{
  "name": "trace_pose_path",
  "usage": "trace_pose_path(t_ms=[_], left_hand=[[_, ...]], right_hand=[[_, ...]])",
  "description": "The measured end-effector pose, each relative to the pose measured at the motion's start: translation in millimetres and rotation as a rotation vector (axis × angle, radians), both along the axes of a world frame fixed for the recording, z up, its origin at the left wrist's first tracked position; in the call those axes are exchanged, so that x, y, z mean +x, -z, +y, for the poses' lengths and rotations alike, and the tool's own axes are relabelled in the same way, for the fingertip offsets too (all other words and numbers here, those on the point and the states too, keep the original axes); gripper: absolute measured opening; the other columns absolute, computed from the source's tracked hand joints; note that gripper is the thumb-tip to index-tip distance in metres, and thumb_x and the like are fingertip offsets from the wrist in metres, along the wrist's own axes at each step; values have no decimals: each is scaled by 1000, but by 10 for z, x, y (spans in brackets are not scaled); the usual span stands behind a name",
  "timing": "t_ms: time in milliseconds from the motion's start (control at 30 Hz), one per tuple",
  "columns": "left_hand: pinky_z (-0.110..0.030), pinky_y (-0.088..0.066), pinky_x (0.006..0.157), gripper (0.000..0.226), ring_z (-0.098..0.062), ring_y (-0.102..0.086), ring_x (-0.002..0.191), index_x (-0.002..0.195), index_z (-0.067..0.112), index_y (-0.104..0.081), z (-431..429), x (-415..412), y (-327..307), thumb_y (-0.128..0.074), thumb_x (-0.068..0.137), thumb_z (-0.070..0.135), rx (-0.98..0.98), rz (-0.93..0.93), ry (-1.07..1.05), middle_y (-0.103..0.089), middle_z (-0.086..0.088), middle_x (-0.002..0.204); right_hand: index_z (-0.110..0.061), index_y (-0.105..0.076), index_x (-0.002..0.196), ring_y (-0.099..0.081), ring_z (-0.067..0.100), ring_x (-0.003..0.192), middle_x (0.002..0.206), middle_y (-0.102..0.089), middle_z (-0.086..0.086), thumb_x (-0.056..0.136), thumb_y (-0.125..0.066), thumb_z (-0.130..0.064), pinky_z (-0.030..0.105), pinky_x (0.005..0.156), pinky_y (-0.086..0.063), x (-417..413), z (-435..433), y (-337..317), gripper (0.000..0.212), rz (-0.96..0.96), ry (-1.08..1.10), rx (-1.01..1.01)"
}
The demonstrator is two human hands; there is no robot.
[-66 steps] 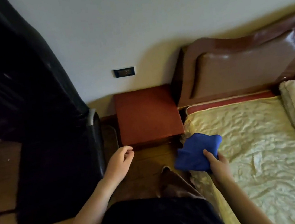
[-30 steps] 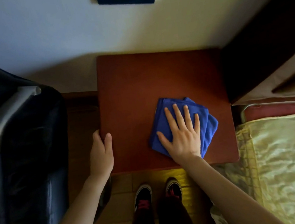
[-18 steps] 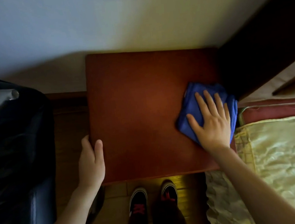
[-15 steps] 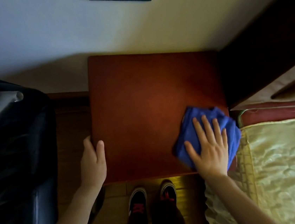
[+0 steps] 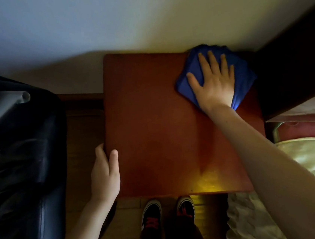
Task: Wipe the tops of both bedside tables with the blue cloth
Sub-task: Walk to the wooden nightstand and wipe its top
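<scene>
A reddish-brown bedside table (image 5: 153,123) stands below me against the white wall. The folded blue cloth (image 5: 243,74) lies on its far right corner, close to the wall and the dark headboard. My right hand (image 5: 212,85) presses flat on the cloth with fingers spread. My left hand (image 5: 105,174) rests on the table's near left edge, thumb on top, fingers curled over the side. Only this one bedside table is in view.
A black leather chair (image 5: 18,164) with a metal armrest stands close on the left. The bed with a cream cover (image 5: 314,160) and a dark wooden headboard (image 5: 293,64) borders the table on the right. My shoes (image 5: 167,210) stand on the wooden floor at the table's front.
My right hand has slid the blue cloth from the near right corner of the table top to the far right corner by the wall. The left hand has stayed on the left edge.
</scene>
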State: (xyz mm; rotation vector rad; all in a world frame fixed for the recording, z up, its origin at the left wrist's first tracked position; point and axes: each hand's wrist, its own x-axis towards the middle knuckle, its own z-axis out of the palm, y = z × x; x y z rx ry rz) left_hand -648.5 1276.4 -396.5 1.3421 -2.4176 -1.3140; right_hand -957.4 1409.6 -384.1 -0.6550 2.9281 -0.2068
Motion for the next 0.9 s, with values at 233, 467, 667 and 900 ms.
trace_pose_path(t_ms=[233, 467, 667, 900], left_hand=[[-21, -52, 68, 48, -1, -61, 87, 137, 15, -36, 21, -3, -81, -28, 101, 46, 56, -4, 2, -60, 5, 110], [-19, -51, 72, 44, -10, -64, 93, 137, 16, -37, 2, -7, -70, -32, 101, 41, 90, 1, -21, -61, 4, 112], [-20, -51, 71, 41, -9, -65, 92, 132, 20, -43, -13, 15, -36, -34, 99, 43, 115, 39, -63, -65, 4, 111], [-26, -52, 71, 38, -11, -66, 87, 125, 21, -50, -19, 38, -61, -32, 96, 40, 182, 79, -135, -67, 1, 104]], right_hand=[[-33, -34, 149, -17, 24, 149, 157, -32, -8, 85, -53, -60, 48, 120, -14, 2016, 869, -131, 72, -87, -527, 1], [-32, -40, 147, -32, 28, 144, 151, -44, -3, 86, -47, -60, 50, 115, -23, 1073, 219, -66, 68, -36, -528, -34], [-33, -27, 152, -15, 29, 150, 160, -27, -4, 90, -31, -64, 49, 120, -8, 516, -1247, -12, 68, 9, -536, -1], [-33, -24, 153, -9, 29, 151, 162, -22, -5, 92, -27, -63, 49, 121, -4, 838, -1345, -47, 68, -3, -790, 22]])
